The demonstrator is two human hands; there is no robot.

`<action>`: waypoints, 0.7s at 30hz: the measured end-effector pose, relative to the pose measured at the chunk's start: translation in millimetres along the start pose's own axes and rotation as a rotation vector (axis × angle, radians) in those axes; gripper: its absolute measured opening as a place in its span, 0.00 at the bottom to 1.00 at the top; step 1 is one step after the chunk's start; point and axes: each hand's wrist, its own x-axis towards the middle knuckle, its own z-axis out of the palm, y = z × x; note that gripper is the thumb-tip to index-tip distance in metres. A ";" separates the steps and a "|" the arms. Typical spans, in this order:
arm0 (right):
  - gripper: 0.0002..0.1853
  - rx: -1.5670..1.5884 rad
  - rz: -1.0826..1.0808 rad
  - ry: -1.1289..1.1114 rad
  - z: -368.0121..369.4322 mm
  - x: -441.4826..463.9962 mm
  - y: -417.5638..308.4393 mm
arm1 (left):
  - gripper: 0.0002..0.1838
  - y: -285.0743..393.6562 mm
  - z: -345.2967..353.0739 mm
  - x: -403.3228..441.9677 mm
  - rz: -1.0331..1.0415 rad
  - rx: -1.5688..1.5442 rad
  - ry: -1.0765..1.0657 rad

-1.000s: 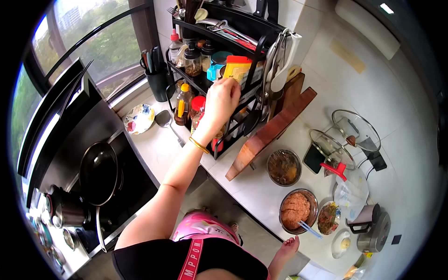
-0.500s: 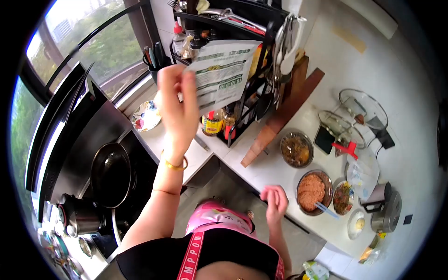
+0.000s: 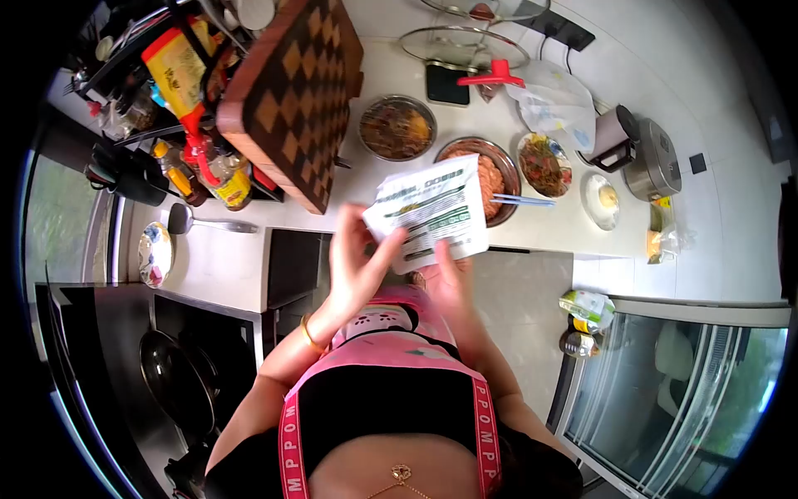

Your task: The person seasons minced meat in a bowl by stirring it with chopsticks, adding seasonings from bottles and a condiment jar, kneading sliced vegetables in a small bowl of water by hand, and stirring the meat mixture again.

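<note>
A white packet with green print (image 3: 436, 208) is in front of my body, held between both hands. My left hand (image 3: 357, 259) grips its left side, thumb lying across the printed face. At the lower edge, my right hand (image 3: 449, 279) pinches it, with the thumb on the front and the fingers hidden behind. Partly covered by the packet is a metal bowl of minced meat (image 3: 495, 179) with light blue chopsticks (image 3: 524, 200) resting in it. A second bowl (image 3: 397, 127), holding dark food in liquid, stands beyond the packet to the left.
A checkered cutting board (image 3: 291, 91) stands beside the rack of bottles. A plate of chopped vegetables (image 3: 544, 165), a small white dish (image 3: 601, 201) and a rice cooker (image 3: 654, 162) line the right counter. A spatula (image 3: 212, 223) lies left; a black wok (image 3: 176, 381) sits on the stove.
My left hand has brought the packet from beside the rack down in front of my body. My right hand has come up and taken hold of it. The view has turned right.
</note>
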 end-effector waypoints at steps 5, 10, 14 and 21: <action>0.19 -0.440 -0.219 0.353 -57.3 -12.4 -35.7 | 0.14 -59.6 79.3 23.8 -0.282 -0.290 -0.265; 0.14 -1.008 -0.460 0.456 -100.1 -2.7 -83.4 | 0.20 -99.2 125.3 25.0 -0.574 -0.391 -0.427; 0.13 -1.380 -0.437 0.429 -128.1 23.1 -125.1 | 0.22 -128.2 134.6 0.9 -0.755 -0.331 -0.547; 0.14 -1.779 -0.408 0.185 -148.6 77.7 -147.2 | 0.18 -164.9 94.9 -55.6 -0.856 -0.300 -0.535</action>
